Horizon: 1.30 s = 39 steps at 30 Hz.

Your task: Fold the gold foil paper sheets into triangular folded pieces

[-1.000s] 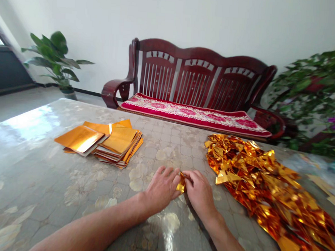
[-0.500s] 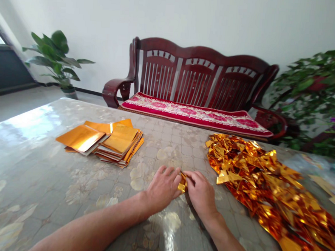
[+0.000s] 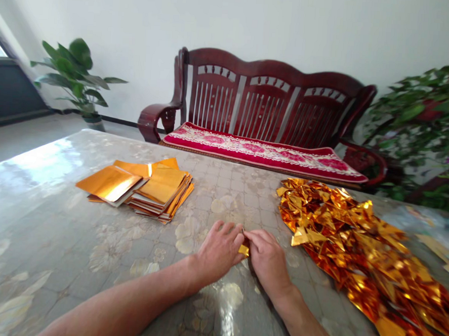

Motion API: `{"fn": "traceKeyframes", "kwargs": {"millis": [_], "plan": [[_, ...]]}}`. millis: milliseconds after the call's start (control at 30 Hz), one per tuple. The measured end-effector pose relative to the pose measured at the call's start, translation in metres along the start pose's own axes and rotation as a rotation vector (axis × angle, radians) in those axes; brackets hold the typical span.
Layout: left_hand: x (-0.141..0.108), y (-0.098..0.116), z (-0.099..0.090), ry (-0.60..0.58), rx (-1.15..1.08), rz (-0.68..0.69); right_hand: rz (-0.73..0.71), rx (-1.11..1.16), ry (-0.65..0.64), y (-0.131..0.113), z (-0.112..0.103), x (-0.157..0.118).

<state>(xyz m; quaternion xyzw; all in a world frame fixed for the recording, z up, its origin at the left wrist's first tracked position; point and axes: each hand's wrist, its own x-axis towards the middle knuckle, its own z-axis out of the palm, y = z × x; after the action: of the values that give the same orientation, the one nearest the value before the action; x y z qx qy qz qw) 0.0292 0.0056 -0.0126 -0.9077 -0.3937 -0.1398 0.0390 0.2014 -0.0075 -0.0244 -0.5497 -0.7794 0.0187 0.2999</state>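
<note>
Between my two hands, low over the table, is a small piece of gold foil paper [image 3: 244, 250], mostly covered by fingers. My left hand [image 3: 221, 251] is closed on its left side, with the knuckles upward. From the right, my right hand [image 3: 267, 254] grips it, index finger stretched across its top edge. Further left lies a stack of flat gold foil paper sheets [image 3: 164, 187], with a few loose ones fanned beside it. A long heap of folded gold foil pieces [image 3: 342, 236] spreads out to the right.
The table [image 3: 127, 263] has a shiny, flower-patterned cover. Beyond its far edge stands a dark red wooden bench [image 3: 267, 94] with a red floral cushion [image 3: 256, 147]. Clear plastic [image 3: 415, 220] lies at the right edge. Potted plants [image 3: 78, 73] stand on both sides.
My right index finger has moved left over the top of the foil paper, so less of it shows. My left hand stays nearly in place.
</note>
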Motion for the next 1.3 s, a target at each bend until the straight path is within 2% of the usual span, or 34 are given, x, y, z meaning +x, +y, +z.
{"fn": "traceKeyframes", "kwargs": {"millis": [867, 1300], "plan": [[0.0019, 0.0, -0.0014, -0.031, 0.01, 0.0, -0.103, -0.074, -0.031, -0.0043, -0.0072, 0.0017], [0.0009, 0.0004, -0.0031, -0.015, -0.013, -0.011, -0.129, -0.18, -0.106, -0.0095, -0.0095, 0.0028]]}}
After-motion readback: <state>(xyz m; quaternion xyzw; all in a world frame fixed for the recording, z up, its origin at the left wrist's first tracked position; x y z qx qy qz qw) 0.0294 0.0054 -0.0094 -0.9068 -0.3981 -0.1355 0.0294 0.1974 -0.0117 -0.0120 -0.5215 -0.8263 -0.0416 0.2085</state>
